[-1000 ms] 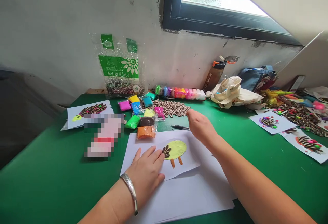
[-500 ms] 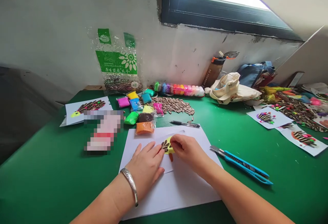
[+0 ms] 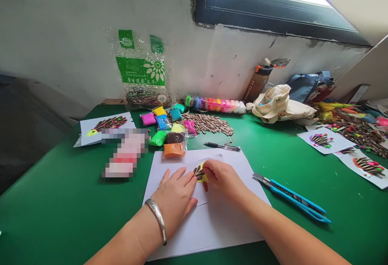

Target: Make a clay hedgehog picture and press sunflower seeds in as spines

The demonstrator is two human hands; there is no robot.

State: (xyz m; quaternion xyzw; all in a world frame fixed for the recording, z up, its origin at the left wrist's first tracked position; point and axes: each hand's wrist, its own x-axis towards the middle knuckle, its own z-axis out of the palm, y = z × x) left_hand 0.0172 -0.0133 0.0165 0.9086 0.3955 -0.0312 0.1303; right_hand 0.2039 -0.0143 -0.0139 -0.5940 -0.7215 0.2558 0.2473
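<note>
My left hand (image 3: 173, 192), with a silver bangle at its wrist, lies flat and open on a small white card (image 3: 201, 197). Its fingertips are beside a yellow clay shape (image 3: 202, 178) on that card. Several dark striped sunflower seeds (image 3: 198, 172) sit in the yellow clay, and a small orange-brown piece (image 3: 205, 186) shows at its lower edge. My right hand (image 3: 221, 176) is pinched closed over the clay's right side; its fingers hide whatever is between them. Larger white paper (image 3: 224, 228) lies beneath the card.
Beyond the paper are packets of coloured clay (image 3: 174, 150), a seed pile (image 3: 212, 124) and a pen (image 3: 222, 146). A blue utility knife (image 3: 297, 200) lies right, blade out. Finished seed pictures (image 3: 321, 140) lie far right, another (image 3: 104, 127) left. A bottle (image 3: 257, 83) stands behind.
The view has shifted slightly, so everything appears a little further right. Both hands keep nearly the same place on the card, the right still pinched at the clay.
</note>
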